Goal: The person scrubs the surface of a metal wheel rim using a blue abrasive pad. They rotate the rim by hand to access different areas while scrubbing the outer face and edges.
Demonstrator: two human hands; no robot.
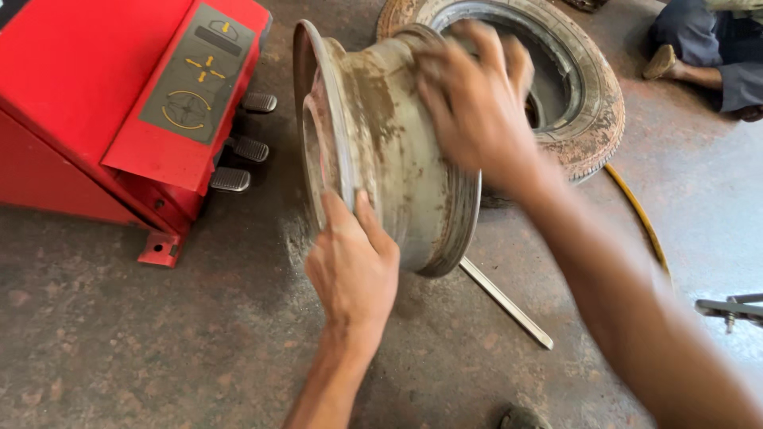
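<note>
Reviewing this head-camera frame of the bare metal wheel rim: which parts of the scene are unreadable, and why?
- Right hand: motion-blurred, so its grip on the dirty grey metal wheel rim is unclear.
- Rim's far face: turned away and behind the right hand.
- Worn black tyre: top cut by the frame edge, near side behind the rim.
- Seated person: cropped at the upper right corner.
- Red tyre-changing machine: cut off at the left edge.
- Left hand: fingertips hidden over the rim's lip.
</note>
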